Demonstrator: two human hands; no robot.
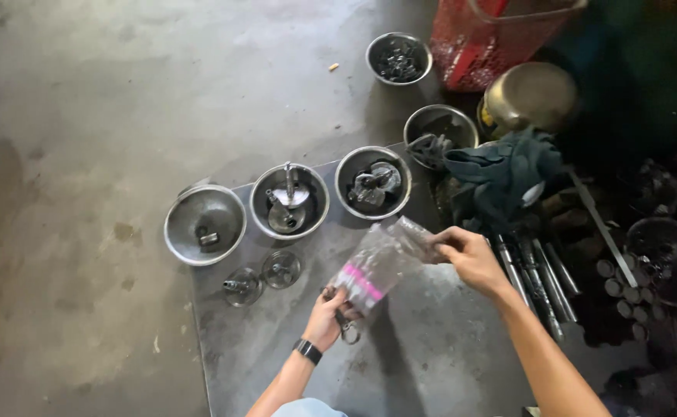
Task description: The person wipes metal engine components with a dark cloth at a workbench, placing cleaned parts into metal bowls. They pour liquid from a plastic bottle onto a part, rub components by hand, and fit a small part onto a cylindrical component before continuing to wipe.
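Head view: clear plastic bag [381, 266] is stretched slantwise between both grips, right hand [469, 255] pinching its upper end, left hand [327, 316] clenched on its lower end, above the metal sheet's [431, 347] middle.

We count five steel bowls [205, 224] near the metal sheet [431, 347]. Beside them we see two small round discs [280, 269] and one clear plastic bag [381, 266].
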